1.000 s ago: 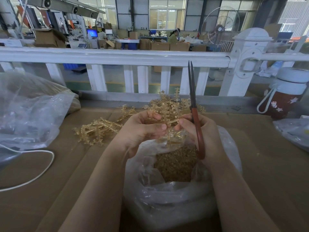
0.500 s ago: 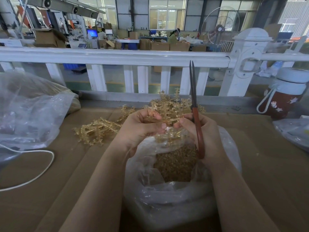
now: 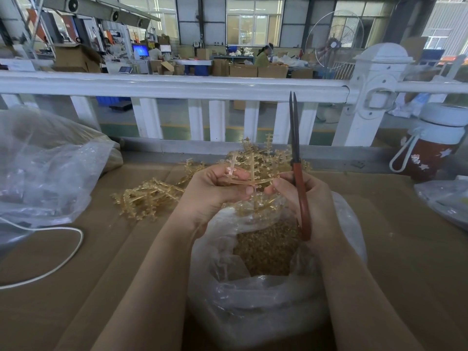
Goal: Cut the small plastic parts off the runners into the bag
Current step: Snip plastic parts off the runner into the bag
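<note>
Between cuts: the left hand [image 3: 215,191] pinches a runner [image 3: 249,182] above the bag [image 3: 253,300], the right hand [image 3: 311,198] grips the scissors [image 3: 297,173] (blades together, pointing up), which must next tip down to the runner.

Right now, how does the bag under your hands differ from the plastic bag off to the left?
The bag under the hands stands open at the top, and amber cut parts show inside. The left bag lies slumped and crumpled on the table; its contents are too hazy to tell. Both are clear plastic and rest on the same brown surface.
</note>
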`<state>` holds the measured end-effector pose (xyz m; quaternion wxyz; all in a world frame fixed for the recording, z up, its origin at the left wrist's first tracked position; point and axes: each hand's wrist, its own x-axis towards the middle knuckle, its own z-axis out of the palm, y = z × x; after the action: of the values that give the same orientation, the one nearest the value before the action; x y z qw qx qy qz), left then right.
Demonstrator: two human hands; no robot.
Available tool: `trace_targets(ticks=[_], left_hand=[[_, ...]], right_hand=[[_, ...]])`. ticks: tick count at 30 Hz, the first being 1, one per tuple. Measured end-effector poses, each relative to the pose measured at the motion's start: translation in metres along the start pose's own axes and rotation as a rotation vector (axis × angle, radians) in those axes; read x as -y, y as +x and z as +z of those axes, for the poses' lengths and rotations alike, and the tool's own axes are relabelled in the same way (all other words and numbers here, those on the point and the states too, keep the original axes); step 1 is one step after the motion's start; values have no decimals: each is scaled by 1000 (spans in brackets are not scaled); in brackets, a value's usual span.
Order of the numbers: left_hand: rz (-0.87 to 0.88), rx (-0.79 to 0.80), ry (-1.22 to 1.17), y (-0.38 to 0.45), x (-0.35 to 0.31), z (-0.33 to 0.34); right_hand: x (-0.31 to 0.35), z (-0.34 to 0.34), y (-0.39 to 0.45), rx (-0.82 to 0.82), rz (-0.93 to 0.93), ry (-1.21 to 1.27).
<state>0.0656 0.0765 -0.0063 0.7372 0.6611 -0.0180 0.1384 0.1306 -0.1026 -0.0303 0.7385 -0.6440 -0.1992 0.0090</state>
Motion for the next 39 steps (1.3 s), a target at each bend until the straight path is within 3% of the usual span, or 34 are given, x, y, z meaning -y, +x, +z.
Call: trace_targets(ticks=[7, 12, 16, 22, 26, 39], left_hand=[[41, -42, 50, 2, 3, 1], [159, -196, 120, 2, 5, 2], [298, -218, 176, 2, 5, 4], [520, -298, 462, 2, 14, 4], [572, -379, 535, 3, 16, 4], [607, -302, 575, 0, 16, 13]], right_hand=[[3, 1, -3, 10, -1, -1], [7, 3, -5, -34, 22, 6], [7, 0, -3, -66, 40, 42], [12, -1, -7, 118, 52, 77], [16, 7, -5, 102, 80, 36], [19, 6, -7, 133, 209, 30]])
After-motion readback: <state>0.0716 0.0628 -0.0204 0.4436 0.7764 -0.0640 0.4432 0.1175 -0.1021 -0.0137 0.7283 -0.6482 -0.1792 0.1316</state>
